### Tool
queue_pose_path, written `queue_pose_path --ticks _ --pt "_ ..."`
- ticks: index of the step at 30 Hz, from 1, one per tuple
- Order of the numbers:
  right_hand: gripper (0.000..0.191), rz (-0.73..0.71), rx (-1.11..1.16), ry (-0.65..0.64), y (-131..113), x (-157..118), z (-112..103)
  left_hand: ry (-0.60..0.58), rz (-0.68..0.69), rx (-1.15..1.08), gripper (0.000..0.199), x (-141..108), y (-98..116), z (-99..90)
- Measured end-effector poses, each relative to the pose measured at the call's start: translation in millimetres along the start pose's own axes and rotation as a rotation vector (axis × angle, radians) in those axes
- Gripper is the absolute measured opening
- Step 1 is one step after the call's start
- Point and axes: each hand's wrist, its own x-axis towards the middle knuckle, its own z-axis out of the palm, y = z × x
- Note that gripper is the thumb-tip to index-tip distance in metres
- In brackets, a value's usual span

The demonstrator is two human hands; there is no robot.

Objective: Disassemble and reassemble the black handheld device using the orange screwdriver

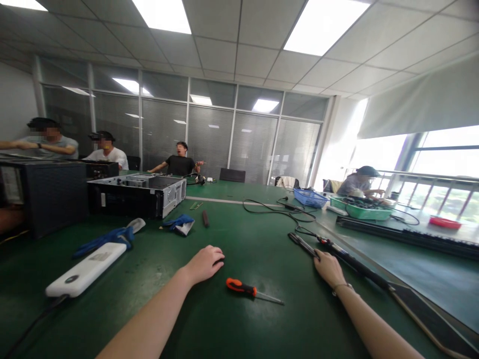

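My left hand (204, 265) rests palm down on the green table, fingers loosely bent, with nothing visible in it. Just right of it lies a screwdriver (243, 288) with an orange and black handle, its metal shaft pointing right; neither hand touches it. My right hand (329, 267) has its fingers closed on the near end of a slim dark tool (302, 243), which lies on the table pointing away to the left. Its exact kind I cannot make out, and my fingers hide its near end. Beside that hand runs a long black bar-like device (354, 262) with a flat, wide near end.
A white power strip (88, 269) and blue gloves (181, 223) lie left. Behind them stand an opened computer case (149, 192) and a dark case (56, 194). Black cable (269, 207) runs toward a blue basket (310, 198) and green basket (368, 209). Several people sit around the tables.
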Motion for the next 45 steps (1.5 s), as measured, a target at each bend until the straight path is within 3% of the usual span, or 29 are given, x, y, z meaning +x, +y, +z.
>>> queue_pose_path --ticks 8,14,17,22,25,30,37,40,42,45 --pt "0.044 -0.093 0.086 -0.025 -82.1 -7.1 4.7 -0.012 0.003 0.008 0.028 1.1 -3.5 1.7" --pt "0.043 -0.316 0.271 -0.089 -142.8 -16.1 3.9 -0.029 -0.057 -0.016 0.041 -2.1 -0.9 0.0" --pt "0.042 -0.449 0.378 -0.145 -168.4 -26.8 -1.4 0.020 -0.102 -0.027 0.055 -3.3 -0.2 -0.9" --pt "0.040 -0.684 0.576 -0.266 -190.4 -51.1 -20.4 0.091 -0.200 -0.078 0.074 -5.5 -4.2 -5.1" --pt "0.041 -0.765 0.676 -0.340 -188.9 -58.2 -32.1 0.017 -0.198 -0.145 0.067 -7.1 -8.1 -9.2" --pt "0.040 -0.743 0.703 -0.395 -177.7 -55.7 -42.5 -0.064 -0.187 -0.203 0.050 -7.4 -10.1 -15.6" --pt "0.042 -0.723 0.751 -0.418 -168.3 -49.0 -40.0 -0.071 -0.226 -0.241 0.042 -4.1 -7.4 -15.3" --pt "0.045 -0.508 0.601 -0.203 -145.0 -30.5 -35.9 -0.072 -0.234 -0.254 0.041 -3.9 -6.6 -15.3" --pt "0.046 -0.255 0.455 -0.021 -117.4 -14.9 -35.0 -0.079 -0.238 -0.254 0.041 -3.8 -6.3 -16.1" --pt "0.053 0.033 0.338 0.111 -69.3 2.7 -33.8 -0.087 -0.238 -0.253 0.042 -3.4 -6.1 -17.4"
